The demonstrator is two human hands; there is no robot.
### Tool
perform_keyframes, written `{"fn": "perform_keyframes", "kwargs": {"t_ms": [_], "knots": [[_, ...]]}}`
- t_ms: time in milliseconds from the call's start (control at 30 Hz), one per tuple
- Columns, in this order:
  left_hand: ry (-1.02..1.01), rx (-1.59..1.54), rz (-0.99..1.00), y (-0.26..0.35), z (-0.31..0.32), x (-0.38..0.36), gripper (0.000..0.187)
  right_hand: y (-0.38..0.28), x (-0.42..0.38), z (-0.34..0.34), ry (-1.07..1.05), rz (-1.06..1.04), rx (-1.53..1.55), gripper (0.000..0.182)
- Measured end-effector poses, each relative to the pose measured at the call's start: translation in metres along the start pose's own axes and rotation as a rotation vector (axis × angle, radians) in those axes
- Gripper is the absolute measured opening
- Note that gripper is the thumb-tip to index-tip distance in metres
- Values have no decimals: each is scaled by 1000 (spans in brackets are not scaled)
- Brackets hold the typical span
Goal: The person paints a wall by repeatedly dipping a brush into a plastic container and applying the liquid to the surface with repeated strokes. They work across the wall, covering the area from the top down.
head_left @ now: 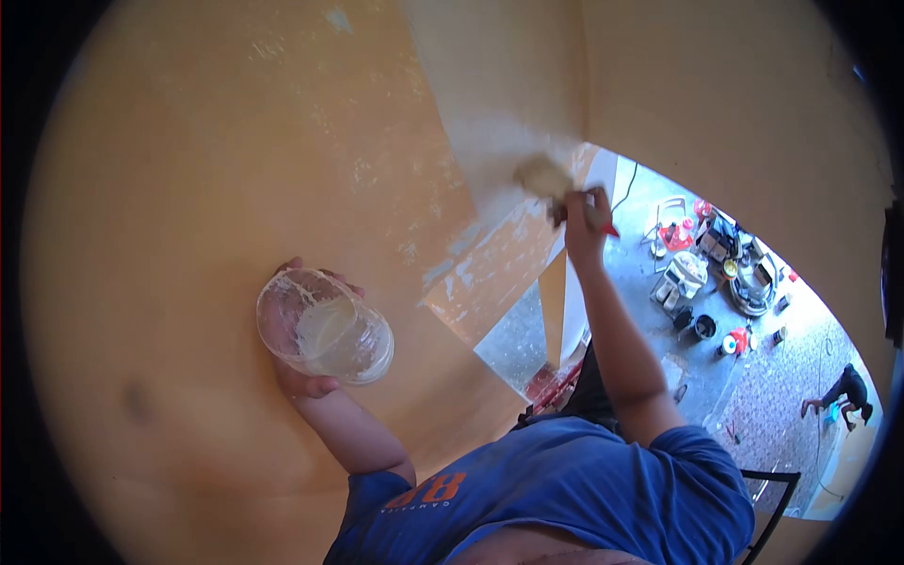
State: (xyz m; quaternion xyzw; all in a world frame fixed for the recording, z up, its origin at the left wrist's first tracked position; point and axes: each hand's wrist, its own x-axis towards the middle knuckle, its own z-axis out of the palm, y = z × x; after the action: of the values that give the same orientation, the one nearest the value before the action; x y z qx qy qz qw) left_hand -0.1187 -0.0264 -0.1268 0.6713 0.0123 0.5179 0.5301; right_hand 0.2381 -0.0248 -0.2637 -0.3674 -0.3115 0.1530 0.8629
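My left hand (285, 325) is wrapped round a clear plastic tub (325, 325), tilted, with a whitish liquid inside. Higher up on the right, my right hand (586, 221) grips a wide brush (544, 177) by its handle, whose red end shows below the hand. The brush head is blurred and lies at the orange wall (377, 169), beside a paler, damp-looking band (490, 122). White patches mark the wall below the brush.
Far below on the right, the floor (650, 320) holds a chair (670, 215), a black bucket (704, 327) and several tools and containers. A person (850, 388) bends over at the far right. A black metal frame (786, 480) stands beside my body.
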Motion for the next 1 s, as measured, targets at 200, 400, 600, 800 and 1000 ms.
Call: {"fn": "perform_keyframes", "kwargs": {"t_ms": [200, 400, 600, 800, 1000], "knots": [[-28, 4, -67, 10, 6, 6, 119, -53, -8, 24, -10, 78, -233, 13], [30, 23, -6, 3, 6, 2, 119, -156, 47, 128, -119, -120, -132, 13], [30, 12, -20, 3, 3, -1, 117, -121, 33, 119, -110, -263, 176, 13], [52, -82, -93, 8, 5, -2, 119, -30, -62, 37, -5, 54, -24, 12], [9, 34, -81, 9, -1, 1, 118, -118, 40, 88, -257, 153, -523, 19]]}}
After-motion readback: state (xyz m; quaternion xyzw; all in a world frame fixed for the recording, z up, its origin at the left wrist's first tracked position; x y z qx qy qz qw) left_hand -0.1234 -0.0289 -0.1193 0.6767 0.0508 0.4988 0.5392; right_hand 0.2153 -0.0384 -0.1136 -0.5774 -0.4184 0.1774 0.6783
